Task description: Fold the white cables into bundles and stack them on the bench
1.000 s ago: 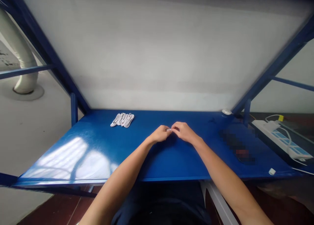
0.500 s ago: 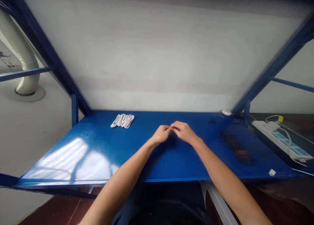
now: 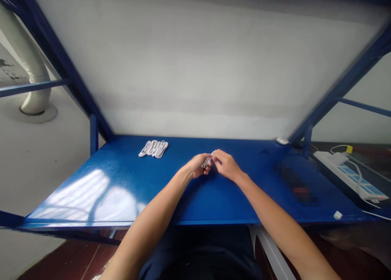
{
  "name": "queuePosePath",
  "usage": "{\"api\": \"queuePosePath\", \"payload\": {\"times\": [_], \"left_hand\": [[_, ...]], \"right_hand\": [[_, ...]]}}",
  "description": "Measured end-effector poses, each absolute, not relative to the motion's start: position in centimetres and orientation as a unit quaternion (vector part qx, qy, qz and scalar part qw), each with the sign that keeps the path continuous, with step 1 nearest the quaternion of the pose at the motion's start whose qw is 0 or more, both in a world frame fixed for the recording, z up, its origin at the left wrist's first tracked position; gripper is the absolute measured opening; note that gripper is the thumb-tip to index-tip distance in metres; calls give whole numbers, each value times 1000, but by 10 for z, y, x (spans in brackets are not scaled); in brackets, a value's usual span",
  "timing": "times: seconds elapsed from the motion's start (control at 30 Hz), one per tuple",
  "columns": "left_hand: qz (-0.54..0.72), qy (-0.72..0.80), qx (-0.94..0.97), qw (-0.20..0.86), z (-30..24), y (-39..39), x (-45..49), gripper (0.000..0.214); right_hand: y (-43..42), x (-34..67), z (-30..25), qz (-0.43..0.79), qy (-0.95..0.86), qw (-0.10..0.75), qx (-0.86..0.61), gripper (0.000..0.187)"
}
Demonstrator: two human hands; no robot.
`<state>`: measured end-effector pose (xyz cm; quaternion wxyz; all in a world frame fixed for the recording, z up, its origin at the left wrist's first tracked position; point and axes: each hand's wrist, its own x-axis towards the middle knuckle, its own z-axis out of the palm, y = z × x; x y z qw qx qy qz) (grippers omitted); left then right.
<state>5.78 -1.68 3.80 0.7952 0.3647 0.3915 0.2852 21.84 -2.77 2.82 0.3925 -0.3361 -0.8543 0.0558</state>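
Above the middle of the blue table (image 3: 220,206), my left hand (image 3: 197,166) is closed around a folded white cable (image 3: 206,162), with its strands showing between thumb and fingers. Close beside it, my right hand (image 3: 226,165) pinches a white end of the cable between thumb and fingertips. The pinched part is small and partly covered by the fingers. Several coiled white cables (image 3: 153,148) lie side by side at the back left of the table, apart from both hands.
A white power strip (image 3: 351,174) with plugs and wires lies beyond the table's right side. A small white block (image 3: 337,215) sits near the front right corner, a white rounded object (image 3: 282,141) at the back right. A blurred dark item (image 3: 295,184) lies on the right.
My left hand has turned over, so the folded cable in its grip now shows. My right hand has stayed pinched beside it and shifted slightly.
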Motion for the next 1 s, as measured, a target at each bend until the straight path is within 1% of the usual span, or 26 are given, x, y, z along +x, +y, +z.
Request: {"api": "queuePosePath", "payload": {"times": [0.13, 0.3, 0.4, 0.5, 0.63, 0.87, 1.0], "left_hand": [[289, 375, 365, 802, 37, -18, 59, 24], [324, 361, 383, 786, 37, -18, 58, 11], [336, 348, 385, 786, 37, -18, 57, 8], [342, 343, 386, 785, 36, -18, 57, 12], [341, 356, 401, 772, 37, -19, 58, 16], [325, 417, 464, 710, 37, -20, 59, 18], [311, 476, 528, 631, 31, -18, 59, 21]], "right_hand": [[-29, 217, 30, 106, -833, 422, -341, 18], [-29, 215, 30, 152, -802, 468, -339, 14], [-28, 214, 28, 167, -790, 481, -341, 13], [-28, 212, 26, 184, -779, 487, -349, 12], [-28, 210, 25, 248, -750, 497, -359, 10], [-23, 211, 25, 375, -672, 500, -397, 17], [-20, 210, 20, 420, -635, 490, -425, 21]]}}
